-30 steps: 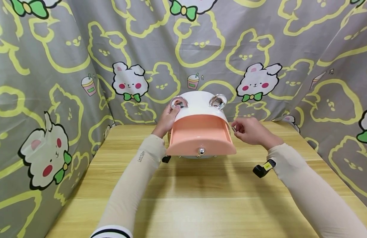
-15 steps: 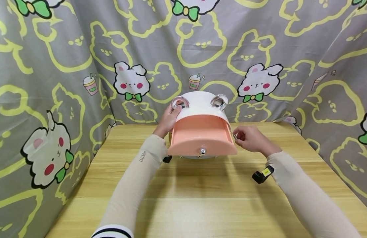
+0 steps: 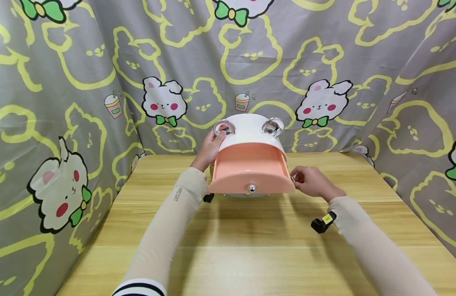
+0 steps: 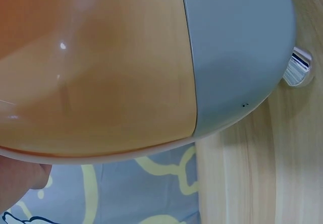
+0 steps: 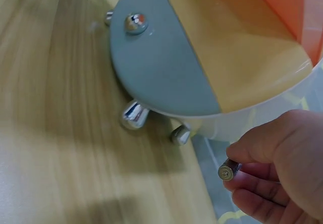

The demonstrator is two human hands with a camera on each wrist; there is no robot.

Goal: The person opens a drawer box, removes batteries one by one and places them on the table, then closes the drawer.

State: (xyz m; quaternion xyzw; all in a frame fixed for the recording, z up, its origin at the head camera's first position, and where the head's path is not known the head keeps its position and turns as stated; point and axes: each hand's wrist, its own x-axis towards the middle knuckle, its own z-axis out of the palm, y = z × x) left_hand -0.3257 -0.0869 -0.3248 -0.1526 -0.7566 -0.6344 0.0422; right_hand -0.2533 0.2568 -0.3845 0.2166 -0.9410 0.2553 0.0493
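Observation:
A small rounded drawer box [image 3: 246,128] with a white shell and two silver rings on top stands near the table's back. Its pink top drawer [image 3: 252,179] is pulled out, and the inside that shows holds nothing. My left hand [image 3: 210,149] grips the shell's left side by the ring; most of its fingers are hidden. To the right of the drawer, my right hand [image 3: 312,181] pinches a small metal cylinder that looks like a battery [image 5: 228,170] between thumb and fingers. In the right wrist view, its round end points away from the palm, and it is apart from the box.
Below the pink drawer are a yellow drawer [image 5: 232,42] and a blue-grey drawer [image 5: 156,67] with silver knobs. Short silver feet [image 5: 134,116] lift the box off the wooden table [image 3: 242,246]. A grey patterned curtain [image 3: 198,49] surrounds the table's back and sides.
My right hand has moved down and slightly nearer along the drawer's right side, still pinching the battery. The left hand, box and open drawer have stayed put.

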